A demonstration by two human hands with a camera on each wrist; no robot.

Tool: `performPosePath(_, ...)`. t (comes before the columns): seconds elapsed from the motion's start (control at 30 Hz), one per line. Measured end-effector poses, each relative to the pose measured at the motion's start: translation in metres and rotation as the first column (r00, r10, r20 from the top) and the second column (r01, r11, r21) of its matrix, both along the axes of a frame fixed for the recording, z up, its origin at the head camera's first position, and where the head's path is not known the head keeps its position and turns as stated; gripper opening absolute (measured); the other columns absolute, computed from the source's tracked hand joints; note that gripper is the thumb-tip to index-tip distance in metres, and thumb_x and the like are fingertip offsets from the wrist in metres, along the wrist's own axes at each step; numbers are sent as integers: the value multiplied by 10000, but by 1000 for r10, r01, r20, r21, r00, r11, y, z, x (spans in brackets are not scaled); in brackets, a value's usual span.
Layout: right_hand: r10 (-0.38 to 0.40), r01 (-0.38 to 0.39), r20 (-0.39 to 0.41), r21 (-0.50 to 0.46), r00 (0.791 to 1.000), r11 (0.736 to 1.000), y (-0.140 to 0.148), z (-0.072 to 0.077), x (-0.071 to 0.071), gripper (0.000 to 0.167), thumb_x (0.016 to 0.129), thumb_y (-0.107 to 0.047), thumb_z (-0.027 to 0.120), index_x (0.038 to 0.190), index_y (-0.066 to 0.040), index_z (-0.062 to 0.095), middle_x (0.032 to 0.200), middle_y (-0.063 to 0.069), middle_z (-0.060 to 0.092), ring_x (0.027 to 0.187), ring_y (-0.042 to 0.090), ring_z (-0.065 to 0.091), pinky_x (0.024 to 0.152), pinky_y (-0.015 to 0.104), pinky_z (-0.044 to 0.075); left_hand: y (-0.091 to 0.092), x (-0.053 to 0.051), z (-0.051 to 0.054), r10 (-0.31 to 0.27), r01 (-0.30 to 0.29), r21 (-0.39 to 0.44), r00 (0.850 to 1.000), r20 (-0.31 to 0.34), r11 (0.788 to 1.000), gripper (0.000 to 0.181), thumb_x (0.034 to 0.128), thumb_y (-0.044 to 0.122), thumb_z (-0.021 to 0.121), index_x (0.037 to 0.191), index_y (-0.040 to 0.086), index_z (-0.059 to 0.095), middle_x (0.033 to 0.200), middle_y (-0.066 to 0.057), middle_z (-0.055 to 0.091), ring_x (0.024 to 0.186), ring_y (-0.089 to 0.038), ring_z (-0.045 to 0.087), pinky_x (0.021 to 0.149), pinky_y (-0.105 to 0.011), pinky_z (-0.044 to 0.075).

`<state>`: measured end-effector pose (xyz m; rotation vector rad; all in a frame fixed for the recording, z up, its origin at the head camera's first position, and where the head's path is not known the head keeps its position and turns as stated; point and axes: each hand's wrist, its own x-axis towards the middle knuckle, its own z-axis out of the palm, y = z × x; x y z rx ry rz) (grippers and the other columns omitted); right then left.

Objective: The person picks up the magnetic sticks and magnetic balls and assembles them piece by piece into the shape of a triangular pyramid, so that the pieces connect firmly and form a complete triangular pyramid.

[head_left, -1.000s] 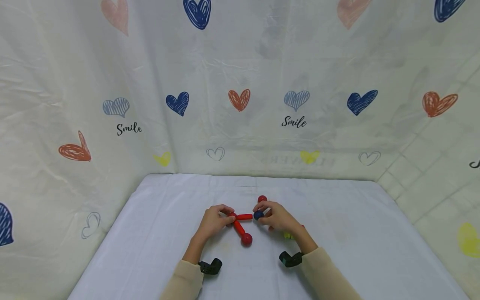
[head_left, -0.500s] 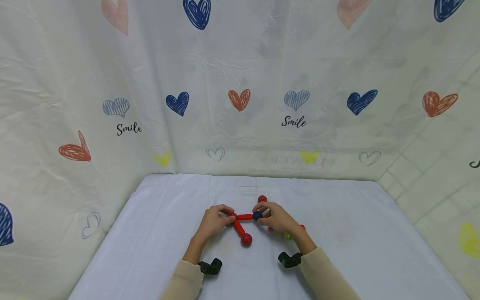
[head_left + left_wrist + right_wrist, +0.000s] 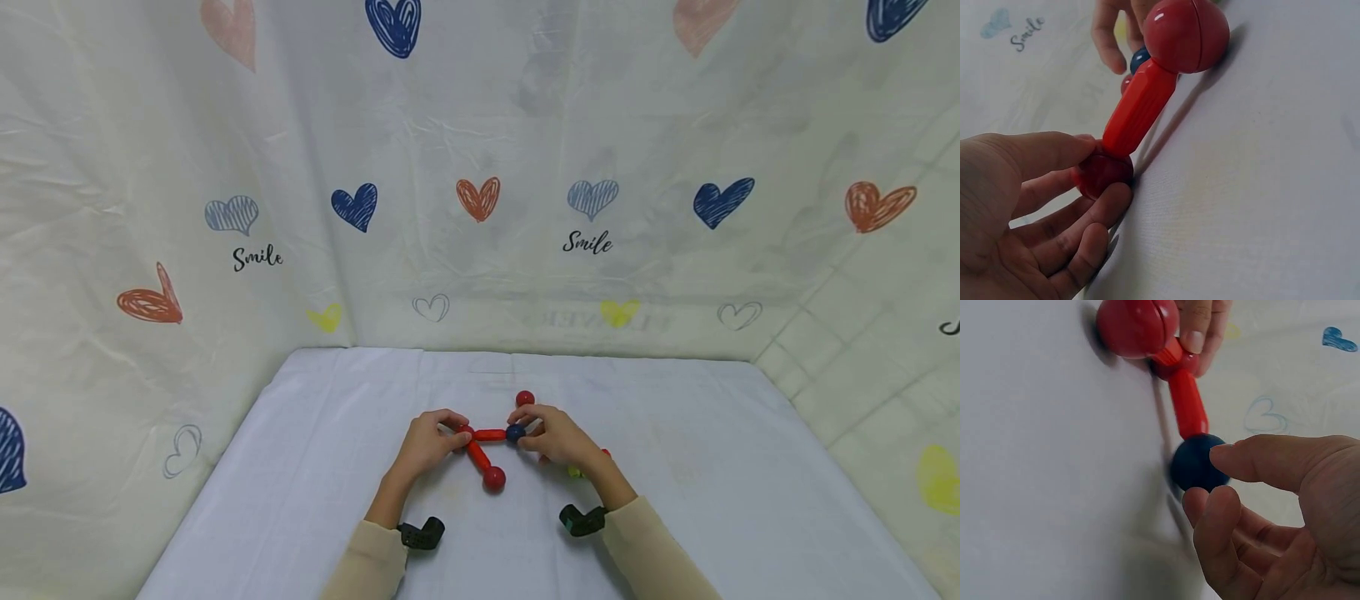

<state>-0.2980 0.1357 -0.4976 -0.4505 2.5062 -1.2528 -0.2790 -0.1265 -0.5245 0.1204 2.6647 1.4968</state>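
Observation:
My left hand (image 3: 427,442) pinches a red ball (image 3: 1105,174) between thumb and fingers, low over the white cloth. Two red rods stick out of that ball. One rod (image 3: 477,456) slants toward me and ends in a larger-looking red ball (image 3: 493,479). The other rod (image 3: 491,435) points right and meets a dark blue ball (image 3: 1200,461). Thumb and fingertips of my right hand (image 3: 558,436) pinch this blue ball from the right. In the right wrist view the rod's end touches the blue ball; how firmly they join cannot be seen.
A loose red ball (image 3: 525,398) lies just beyond my right hand. Yellow-green pieces (image 3: 575,472) and a bit of red (image 3: 606,452) show partly from behind my right forearm. A white cloth covers the table (image 3: 712,483); a heart-printed curtain (image 3: 480,267) hangs behind it.
One second ago a small gap lay between the blue ball and the right-pointing rod. My right hand brought the ball left against the rod's end. The left hand stayed put.

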Motion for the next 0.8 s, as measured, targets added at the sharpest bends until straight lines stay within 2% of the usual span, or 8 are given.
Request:
performPosePath(0.27,-88,88,-57,-3,994,996,37,17,6,288,971,-141,686,1257,-139,662,1263,154,657,960,222,632,621,367,582,2,-1,1,-3,3,-13,1000,-4,1000,224,907,259,779,1111,170,748,1014,-16,711,710,-163,613,668,-303,516)
performPosePath(0.4,-140,141,-60,6,988,990,63,20,13,282,983,-158,672,1262,-122,652,1227,144,664,918,222,632,620,355,571,3,0,2,-3,3,-16,1000,-12,1000,213,904,260,783,1091,164,748,996,-13,711,700,-156,618,663,-300,518)
performPosePath(0.57,-179,183,-73,44,981,982,95,16,23,268,979,-169,675,1241,-114,655,1123,109,664,851,215,622,632,335,550,3,1,2,2,-2,-25,1000,-14,1000,206,896,271,791,1066,163,745,979,-11,709,709,-156,623,673,-300,522)
performPosePath(0.8,-185,188,-44,73,982,980,120,2,34,256,958,-168,698,1206,-114,664,993,87,630,748,217,589,553,325,525,4,2,3,20,-20,-56,1000,-1,998,212,886,298,800,1053,184,735,982,1,705,760,-162,607,690,-294,518)
